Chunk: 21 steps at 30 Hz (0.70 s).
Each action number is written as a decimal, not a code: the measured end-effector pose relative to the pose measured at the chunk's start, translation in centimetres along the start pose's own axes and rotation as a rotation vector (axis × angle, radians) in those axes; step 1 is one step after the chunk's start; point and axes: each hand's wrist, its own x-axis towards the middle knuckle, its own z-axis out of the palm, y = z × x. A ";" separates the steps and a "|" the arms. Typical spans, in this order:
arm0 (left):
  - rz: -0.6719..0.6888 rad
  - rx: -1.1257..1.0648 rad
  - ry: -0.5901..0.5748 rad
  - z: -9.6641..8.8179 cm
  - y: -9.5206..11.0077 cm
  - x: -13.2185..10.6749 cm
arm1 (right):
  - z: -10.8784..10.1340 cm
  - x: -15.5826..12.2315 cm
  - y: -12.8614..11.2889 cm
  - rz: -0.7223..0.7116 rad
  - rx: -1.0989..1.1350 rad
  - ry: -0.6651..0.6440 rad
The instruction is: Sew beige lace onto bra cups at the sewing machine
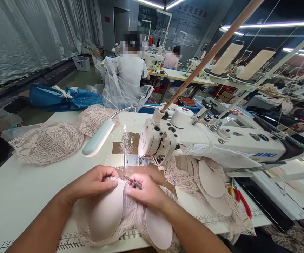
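A beige lace bra with padded cups lies on the white sewing table in front of the sewing machine. My left hand pinches the top edge of the left cup, fingers closed on the fabric. My right hand is closed round small metal thread snips, whose tips point at the cup's edge between my two hands. The second cup lies under my right forearm.
A pile of lace bras sits at the table's far left, more pieces under the machine arm. A gooseneck lamp hangs over the table. Red-handled scissors lie at right. Two people sit at machines behind.
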 end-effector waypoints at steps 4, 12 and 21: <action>-0.011 -0.056 -0.025 1.0 -0.1 0.6 | 0.2 -0.1 0.0 -0.074 -0.065 0.057; -0.014 -0.219 -0.016 2.3 -0.5 1.5 | -0.1 0.0 0.5 -0.161 0.009 0.106; -0.062 -0.336 0.078 2.5 -0.2 1.4 | -1.8 -0.2 0.7 -0.164 0.000 0.064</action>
